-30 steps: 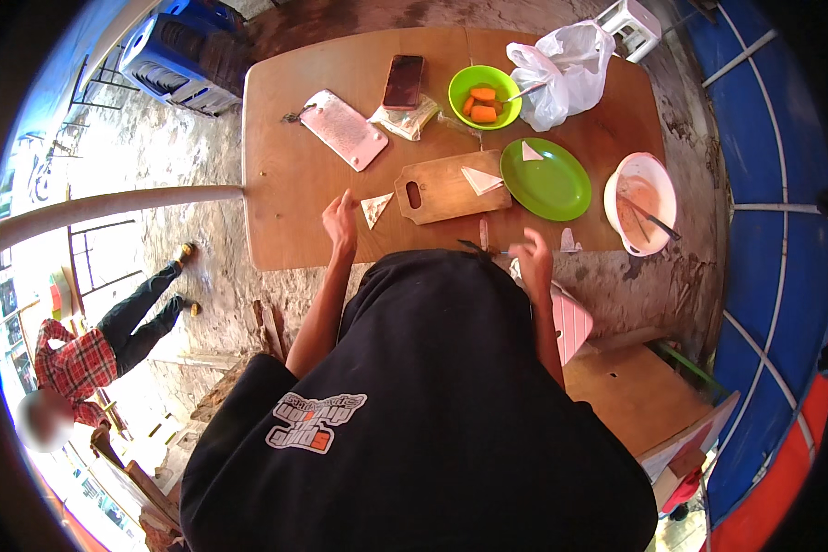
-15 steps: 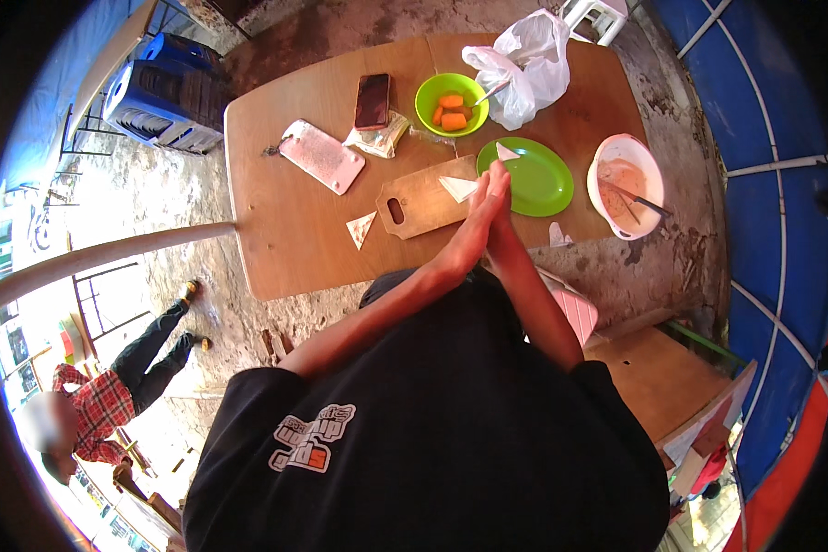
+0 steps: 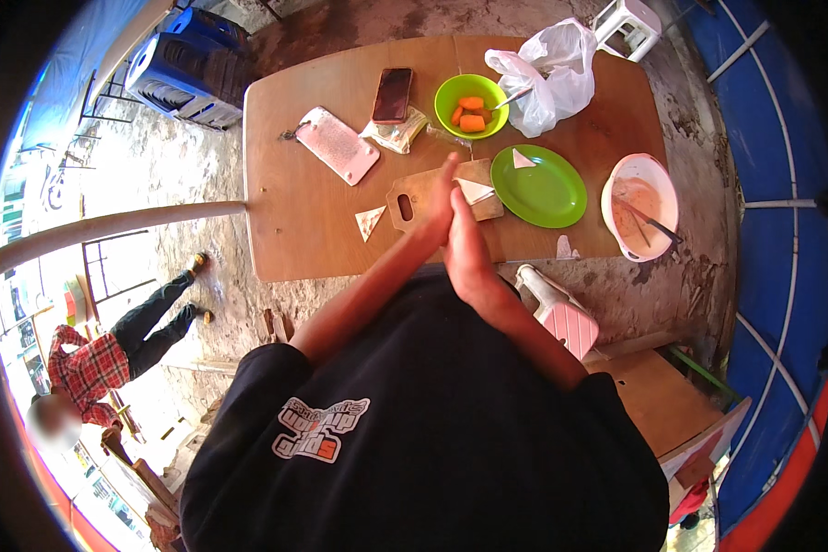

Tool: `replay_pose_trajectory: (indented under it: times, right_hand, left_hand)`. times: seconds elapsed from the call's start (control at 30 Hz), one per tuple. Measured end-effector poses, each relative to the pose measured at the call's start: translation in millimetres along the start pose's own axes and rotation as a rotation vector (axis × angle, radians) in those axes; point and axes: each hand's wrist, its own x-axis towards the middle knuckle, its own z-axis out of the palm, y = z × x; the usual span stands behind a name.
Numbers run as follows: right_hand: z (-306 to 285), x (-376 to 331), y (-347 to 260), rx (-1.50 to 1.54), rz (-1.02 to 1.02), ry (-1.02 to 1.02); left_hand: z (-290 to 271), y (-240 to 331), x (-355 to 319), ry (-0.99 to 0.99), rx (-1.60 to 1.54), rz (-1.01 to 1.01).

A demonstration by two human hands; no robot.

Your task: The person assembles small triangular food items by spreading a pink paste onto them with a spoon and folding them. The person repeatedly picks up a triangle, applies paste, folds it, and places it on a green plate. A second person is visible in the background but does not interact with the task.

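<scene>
My left hand (image 3: 439, 210) and my right hand (image 3: 466, 241) meet palm to palm over the near edge of the table, fingers stretched out. No object shows between them. Just beyond lies a wooden cutting board (image 3: 422, 187) with a handle slot. A white triangular piece (image 3: 475, 190) rests on it, partly behind my fingers. Left of the board is another triangle (image 3: 369, 222), with brownish spots. The green oval plate (image 3: 545, 201) to the right bears a small pale triangle (image 3: 523, 159) near its far rim.
Farther back are a phone (image 3: 392, 96) on a plastic packet (image 3: 398, 134), a pink grater-like board (image 3: 339, 147), a green bowl (image 3: 442, 99) of orange chunks and a plastic bag (image 3: 547, 78). A white basin (image 3: 615, 230) holds pinkish mixture and utensils. A person (image 3: 97, 368) stands at left.
My hands have drawn back from the plate toward me and to the left, still pressed together. The view has shifted slightly; the things on the table keep their places.
</scene>
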Motion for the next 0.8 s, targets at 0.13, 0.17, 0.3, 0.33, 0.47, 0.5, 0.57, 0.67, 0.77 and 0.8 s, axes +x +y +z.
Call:
replay_pose_trajectory:
  times: [0.13, 0.17, 0.3, 0.33, 0.47, 0.5, 0.57, 0.67, 0.77, 0.8]
  right_hand:
    - [-0.1, 5.1, -9.9, -0.132, -0.365, -0.061]
    - [1.5, 3.4, -13.2, -0.128, -0.288, 0.077]
    - [9.6, -15.6, -2.4, 0.099, 0.144, -0.019]
    - [6.0, -17.0, -1.1, 0.074, 0.1, -0.165]
    - [-6.8, 6.6, -7.7, -0.042, -0.137, -0.003]
    - [-6.7, 14.3, -11.2, -0.01, -0.048, 0.041]
    - [-4.8, 14.4, -10.9, 0.004, 0.127, 0.124]
    - [4.1, -9.7, 11.3, 0.013, 0.18, -0.048]
    - [-10.9, -7.2, 8.2, 0.054, 0.243, -0.135]
    - [-21.2, 1.9, -0.1, 0.061, 0.281, -0.087]
  left_hand:
    - [-3.3, -1.9, -20.9, -0.148, 0.119, -0.086]
    - [-2.3, -5.2, -23.1, -0.164, 0.121, -0.085]
    - [-10.0, -12.4, 8.0, -0.015, 0.035, -0.27]
    - [-10.7, -14.3, 9.3, 0.052, 0.194, -0.137]
    - [6.3, -25.3, -3.1, -0.055, 0.047, -0.319]
    - [9.5, -28.6, -8.8, -0.064, 0.076, -0.206]
    - [6.2, -32.9, 3.5, -0.039, -0.023, -0.299]
    - [-13.9, -35.7, 23.4, 0.115, 0.014, -0.451]
    - [-17.4, -35.3, 18.2, 0.072, -0.109, -0.489]
    - [-11.3, -36.2, 2.6, -0.028, -0.063, -0.316]
